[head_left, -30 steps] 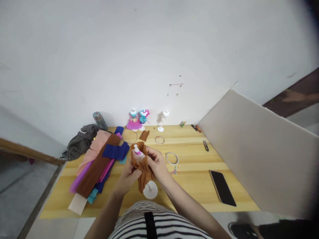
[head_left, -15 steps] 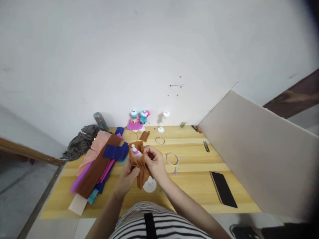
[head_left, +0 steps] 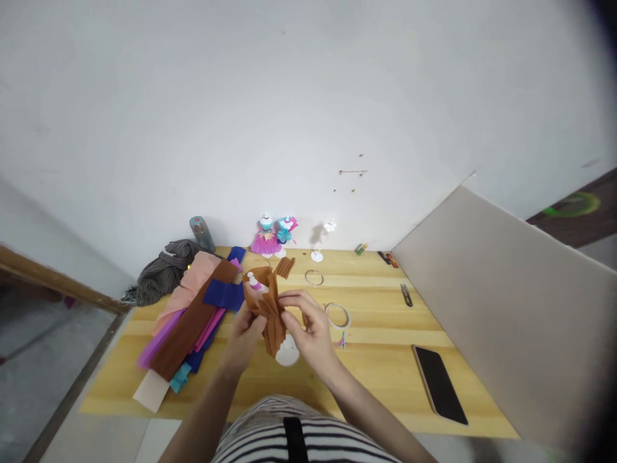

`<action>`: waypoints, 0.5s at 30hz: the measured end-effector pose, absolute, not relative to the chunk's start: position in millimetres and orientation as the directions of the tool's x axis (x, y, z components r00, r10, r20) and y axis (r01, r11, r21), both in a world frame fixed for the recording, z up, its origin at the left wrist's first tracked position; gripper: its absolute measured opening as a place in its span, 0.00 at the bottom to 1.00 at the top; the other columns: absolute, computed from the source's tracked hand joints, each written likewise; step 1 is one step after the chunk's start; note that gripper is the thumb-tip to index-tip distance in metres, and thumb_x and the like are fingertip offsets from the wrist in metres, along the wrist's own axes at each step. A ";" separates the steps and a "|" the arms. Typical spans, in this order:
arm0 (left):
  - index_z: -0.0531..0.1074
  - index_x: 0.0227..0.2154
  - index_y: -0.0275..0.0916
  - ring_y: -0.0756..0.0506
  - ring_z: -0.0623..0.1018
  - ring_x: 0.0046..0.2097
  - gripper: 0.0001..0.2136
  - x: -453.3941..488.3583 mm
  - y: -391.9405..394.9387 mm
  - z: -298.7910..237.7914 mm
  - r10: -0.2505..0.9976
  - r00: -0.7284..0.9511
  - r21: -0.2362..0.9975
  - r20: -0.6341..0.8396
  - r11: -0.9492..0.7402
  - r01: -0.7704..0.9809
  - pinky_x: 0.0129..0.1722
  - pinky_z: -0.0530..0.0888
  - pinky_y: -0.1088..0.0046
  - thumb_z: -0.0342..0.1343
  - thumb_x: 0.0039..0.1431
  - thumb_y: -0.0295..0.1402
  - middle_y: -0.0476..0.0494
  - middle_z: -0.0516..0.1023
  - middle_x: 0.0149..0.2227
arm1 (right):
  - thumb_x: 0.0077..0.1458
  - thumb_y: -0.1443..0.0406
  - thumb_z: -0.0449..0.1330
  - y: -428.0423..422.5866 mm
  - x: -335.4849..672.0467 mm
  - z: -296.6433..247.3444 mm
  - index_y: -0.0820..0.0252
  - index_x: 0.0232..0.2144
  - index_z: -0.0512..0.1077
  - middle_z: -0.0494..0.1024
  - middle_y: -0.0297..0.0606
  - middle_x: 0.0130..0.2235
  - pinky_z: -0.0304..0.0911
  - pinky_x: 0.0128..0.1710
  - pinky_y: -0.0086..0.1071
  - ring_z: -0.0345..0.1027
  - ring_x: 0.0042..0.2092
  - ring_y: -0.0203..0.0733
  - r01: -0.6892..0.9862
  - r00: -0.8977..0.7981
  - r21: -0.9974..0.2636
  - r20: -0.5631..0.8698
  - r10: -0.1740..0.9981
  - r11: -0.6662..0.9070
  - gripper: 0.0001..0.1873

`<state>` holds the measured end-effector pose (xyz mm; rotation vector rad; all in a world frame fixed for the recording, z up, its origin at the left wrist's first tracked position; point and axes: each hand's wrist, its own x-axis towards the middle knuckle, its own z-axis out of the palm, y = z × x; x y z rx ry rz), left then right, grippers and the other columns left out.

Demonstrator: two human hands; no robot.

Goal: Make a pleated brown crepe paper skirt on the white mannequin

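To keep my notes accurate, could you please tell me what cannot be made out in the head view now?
Head view:
White base: whether it joins the white-and-purple figure is hidden by brown paper.
Left hand: some fingers are hidden behind that paper.
Green item by the wall: too small to identify.
Striped shirt: cut off by the bottom edge.

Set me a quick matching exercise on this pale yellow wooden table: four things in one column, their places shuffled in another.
Things
1. Crinkled brown paper
2. Black rectangular phone
3. Blue-grey cylindrical bottle
4. Dark blue paper strip

Places
A. Lying across the long brown strip
B. Near the white wall, beside the dark striped cloth
C. Between the left grip and right grip
D. Flat at the table's near right

Pairs: 1-C, 2-D, 3-B, 4-A
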<state>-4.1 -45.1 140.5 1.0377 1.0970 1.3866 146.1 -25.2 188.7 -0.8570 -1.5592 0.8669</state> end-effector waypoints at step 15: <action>0.67 0.52 0.40 0.40 0.74 0.51 0.23 -5.2 -52.4 146.3 0.977 -0.192 0.992 0.092 -0.106 -0.067 0.51 0.70 0.64 0.58 0.51 0.37 0.41 0.75 0.50 | 0.51 0.65 0.60 -29.1 124.5 176.2 0.57 0.35 0.74 0.72 0.39 0.37 0.62 0.42 0.35 0.66 0.40 0.43 -0.055 -0.208 -0.942 0.334 0.919 0.330 0.07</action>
